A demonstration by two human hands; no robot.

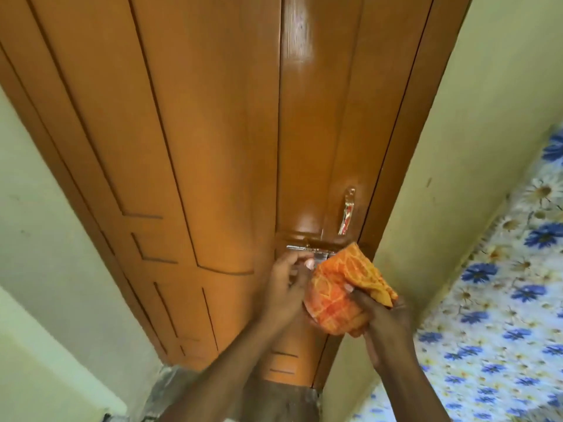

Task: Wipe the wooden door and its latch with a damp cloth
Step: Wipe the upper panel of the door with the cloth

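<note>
An orange-brown wooden door (pixel 195 141) with grooved panels fills the upper view. Its silver sliding latch (pixel 307 248) sits low on the right stile, under a shiny metal handle (pixel 347 215). My left hand (pixel 289 284) pinches the latch bolt with fingers and thumb. Just right of it, my right hand (pixel 384 318) grips a bunched orange patterned cloth (pixel 341 293), whose top corner presses against the latch's right end near the door frame. The cloth hides that end of the latch.
Pale green walls (pixel 475 123) flank the door on both sides. A surface covered in blue-flowered fabric (pixel 502 300) lies at the lower right, close to my right arm. Grey floor (pixel 170 388) shows under the door.
</note>
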